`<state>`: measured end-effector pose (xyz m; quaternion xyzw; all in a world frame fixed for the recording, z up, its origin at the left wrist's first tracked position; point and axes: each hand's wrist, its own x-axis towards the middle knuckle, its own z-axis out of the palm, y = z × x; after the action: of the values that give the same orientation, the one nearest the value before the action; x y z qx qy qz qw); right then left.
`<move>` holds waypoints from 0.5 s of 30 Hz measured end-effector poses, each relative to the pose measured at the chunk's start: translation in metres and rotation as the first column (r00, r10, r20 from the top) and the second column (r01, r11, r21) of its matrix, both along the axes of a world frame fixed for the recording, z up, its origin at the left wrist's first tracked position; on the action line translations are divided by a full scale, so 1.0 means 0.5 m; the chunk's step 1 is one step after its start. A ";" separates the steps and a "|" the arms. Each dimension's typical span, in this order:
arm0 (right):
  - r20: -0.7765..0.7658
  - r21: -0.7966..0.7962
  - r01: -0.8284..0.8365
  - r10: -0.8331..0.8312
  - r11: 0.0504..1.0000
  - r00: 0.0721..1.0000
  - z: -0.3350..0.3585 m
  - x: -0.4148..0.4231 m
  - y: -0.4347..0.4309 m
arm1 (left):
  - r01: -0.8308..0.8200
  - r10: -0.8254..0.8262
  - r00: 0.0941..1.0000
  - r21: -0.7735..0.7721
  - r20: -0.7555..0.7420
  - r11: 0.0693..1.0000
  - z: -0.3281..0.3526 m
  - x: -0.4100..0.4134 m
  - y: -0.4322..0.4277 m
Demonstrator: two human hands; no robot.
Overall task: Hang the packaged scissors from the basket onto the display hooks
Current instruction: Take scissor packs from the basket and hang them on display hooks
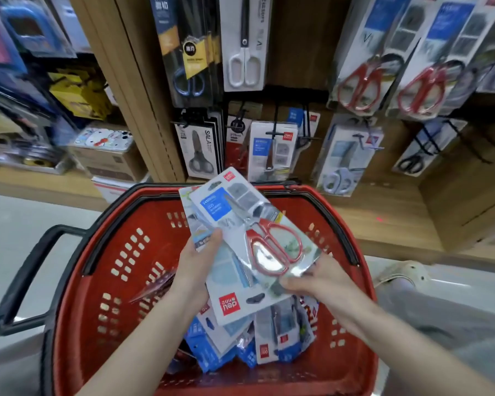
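Note:
Over the red basket (pixel 120 270) I hold a small stack of packaged scissors. The top pack (pixel 240 212) shows red-handled scissors on a white and blue card, hang hole pointing away from me. My left hand (pixel 197 261) grips the stack's left edge, thumb on top. Under the top pack lies a second pack (pixel 232 295), turned the other way. My right hand (pixel 312 281) pinches the top pack's near right corner. More packs (pixel 272 335) lie piled in the basket bottom. Display hooks (pixel 277 130) with hung scissors packs cover the wooden panel behind the basket.
The basket's black handle (pixel 20 281) sticks out to the left. Red-handled scissors packs (pixel 363 70) hang at the upper right. Cardboard boxes (pixel 109 161) and other goods fill the shelf on the left. My knee and shoe (pixel 403 278) are at the right of the basket.

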<state>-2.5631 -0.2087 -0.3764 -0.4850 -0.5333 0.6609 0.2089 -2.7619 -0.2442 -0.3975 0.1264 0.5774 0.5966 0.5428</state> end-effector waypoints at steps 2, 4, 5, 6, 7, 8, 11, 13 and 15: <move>-0.003 -0.020 -0.053 0.053 0.998 0.999 -0.007 0.008 -0.011 | -0.020 0.020 1.000 0.008 -0.006 1.000 0.004 -0.002 -0.001; 0.031 0.011 -0.051 0.051 0.999 0.998 -0.009 0.016 -0.012 | -0.024 0.024 1.000 0.021 -0.006 1.000 0.007 -0.004 -0.003; 0.055 0.033 -0.040 0.038 0.999 0.998 -0.007 0.019 -0.009 | -0.018 0.018 1.000 0.029 -0.003 0.999 0.011 -0.003 -0.004; 0.085 0.046 -0.021 0.017 0.999 0.996 -0.008 0.022 -0.002 | -0.014 0.014 1.000 0.040 -0.010 0.999 0.013 -0.006 -0.004; 0.117 0.060 -0.005 -0.002 0.998 0.993 -0.004 0.024 0.006 | -0.011 0.012 0.999 0.052 -0.031 0.999 0.015 -0.009 -0.005; 0.146 0.086 0.003 -0.016 0.996 0.989 -0.001 0.026 0.017 | -0.003 0.008 0.997 0.064 -0.078 0.998 0.016 -0.014 -0.005; 0.179 0.177 -0.059 0.027 0.982 0.984 0.023 0.009 0.049 | 0.065 -0.045 0.973 0.080 -0.228 0.995 0.024 -0.028 -0.005; 0.176 0.239 -0.091 0.049 0.967 0.983 0.036 -0.022 0.068 | 0.115 -0.090 0.954 0.074 -0.285 0.991 0.031 -0.033 -0.005; 0.161 0.322 -0.078 0.027 0.944 0.987 0.042 -0.060 0.088 | 0.150 -0.111 0.935 0.091 -0.337 0.985 0.040 -0.037 -0.006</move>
<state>-2.5934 -0.1649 -0.3554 -0.4789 -0.6628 0.5290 0.2271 -2.7803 -0.2470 -0.3776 0.2939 0.6153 0.5617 0.4685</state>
